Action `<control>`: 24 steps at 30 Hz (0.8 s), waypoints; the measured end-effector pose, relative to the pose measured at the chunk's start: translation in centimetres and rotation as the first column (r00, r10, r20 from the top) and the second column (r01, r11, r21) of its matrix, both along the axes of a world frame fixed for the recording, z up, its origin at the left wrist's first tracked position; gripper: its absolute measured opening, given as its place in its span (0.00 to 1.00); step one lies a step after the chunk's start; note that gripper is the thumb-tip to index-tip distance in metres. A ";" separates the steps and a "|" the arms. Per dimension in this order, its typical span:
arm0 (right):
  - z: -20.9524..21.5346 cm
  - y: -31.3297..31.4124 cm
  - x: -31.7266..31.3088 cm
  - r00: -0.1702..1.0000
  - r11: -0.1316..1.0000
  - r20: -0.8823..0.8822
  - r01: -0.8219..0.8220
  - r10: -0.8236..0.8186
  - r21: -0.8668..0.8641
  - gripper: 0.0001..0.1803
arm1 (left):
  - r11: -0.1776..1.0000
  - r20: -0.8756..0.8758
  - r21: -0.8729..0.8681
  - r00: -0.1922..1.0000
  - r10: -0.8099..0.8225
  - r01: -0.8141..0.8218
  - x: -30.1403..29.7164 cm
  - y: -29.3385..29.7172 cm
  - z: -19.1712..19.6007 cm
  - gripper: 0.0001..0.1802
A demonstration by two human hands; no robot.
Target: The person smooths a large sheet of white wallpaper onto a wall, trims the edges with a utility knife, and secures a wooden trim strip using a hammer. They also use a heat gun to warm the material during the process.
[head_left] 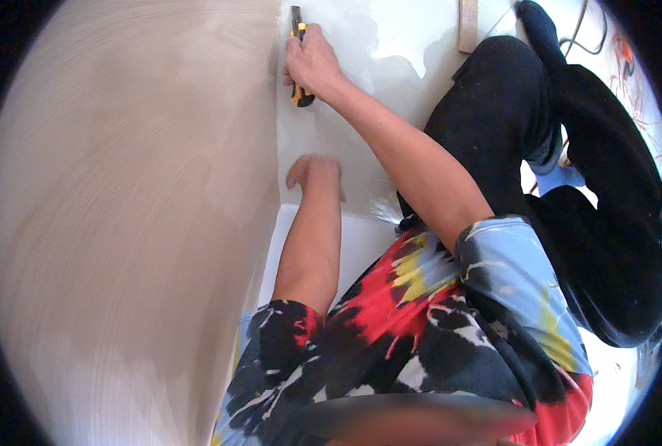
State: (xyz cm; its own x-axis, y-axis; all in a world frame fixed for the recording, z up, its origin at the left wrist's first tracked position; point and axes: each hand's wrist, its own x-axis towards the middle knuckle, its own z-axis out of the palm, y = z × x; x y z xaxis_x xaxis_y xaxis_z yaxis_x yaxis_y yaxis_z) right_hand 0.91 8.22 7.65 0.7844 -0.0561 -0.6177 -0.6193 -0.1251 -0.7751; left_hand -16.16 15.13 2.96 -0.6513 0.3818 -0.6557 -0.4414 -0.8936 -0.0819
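Observation:
A black and yellow utility knife (301,97) is gripped in my right hand (314,61), its metal end pointing away from me. The knife lies along the line where the beige wood-grain panel (137,186) meets the pale grey surface (375,111). Nearer to me, my left hand (316,172) rests on the pale surface close to that same edge. Its thumb and another finger stick out to either side, and most of the fingers are hidden behind the back of the hand. Nothing shows in it.
A wooden strip (467,26) lies at the far right, beyond my bent legs in black trousers (487,111). Past them are a dark cable (591,48) and a small orange object (626,52). A white surface (360,238) begins below the pale grey one. The panel fills the left side.

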 end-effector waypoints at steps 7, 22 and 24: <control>0.3 1.3 1.5 0.999 0.994 0.022 -0.043 0.046 -0.099 0.22 | 0.994 0.241 -0.095 0.970 -0.037 0.061 2.1 -1.3 3.6 0.25; 2.3 2.5 2.2 0.977 0.958 -0.160 -0.173 0.139 -0.227 0.21 | 0.991 -0.117 -0.107 0.989 -0.092 0.080 -0.4 0.2 0.2 0.28; 1.8 2.4 1.9 0.979 0.957 -0.147 -0.170 0.138 -0.236 0.20 | 0.991 0.003 -0.118 0.998 -0.064 0.064 -0.5 0.2 0.8 0.22</control>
State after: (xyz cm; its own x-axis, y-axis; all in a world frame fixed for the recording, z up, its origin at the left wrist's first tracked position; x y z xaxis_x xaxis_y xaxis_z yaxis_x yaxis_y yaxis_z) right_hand 2.85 10.64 9.41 0.7107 -0.1037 -0.6958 -0.6696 -0.4032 -0.6238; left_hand -16.68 15.33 3.81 -0.6284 0.3426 -0.6984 -0.4977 -0.8671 0.0224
